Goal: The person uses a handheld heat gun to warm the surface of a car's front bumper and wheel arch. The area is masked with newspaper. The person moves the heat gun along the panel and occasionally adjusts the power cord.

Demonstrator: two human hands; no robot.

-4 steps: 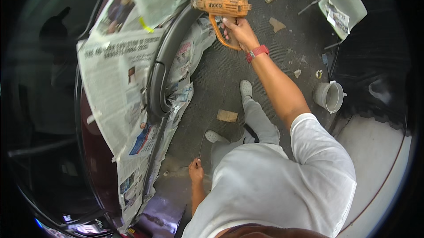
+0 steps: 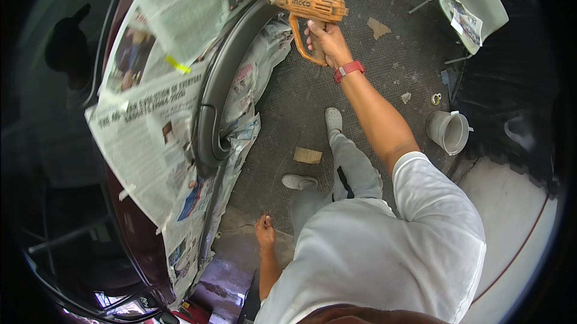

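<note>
My right hand [image 2: 327, 41] is closed round the handle of an orange heat gun [image 2: 312, 5], held up level. Its nozzle points left, over or against the upper part of a dark grey plastic wheel-arch trim [image 2: 211, 92]; I cannot tell whether they touch. Newspaper sheets [image 2: 150, 137] cover the maroon car body [image 2: 129, 219] beside the trim, with more paper [image 2: 243, 86] on its inner side. Low beside my body, my left hand [image 2: 265, 233] has its fingers curled together, and whatever they hold is too small to make out.
A pale chair [image 2: 493, 8] with a printed sheet on it stands at the far right. Below it are a grey bucket [image 2: 448, 131] and a tape roll [image 2: 436, 99]. A tan block [image 2: 308, 155] and scraps [image 2: 378, 28] lie on the dark floor near my shoes [image 2: 333, 121].
The car and newspaper have shifted slightly left and down in view, while the heat gun sits a little further right. My left shoe has moved slightly right and turned.
</note>
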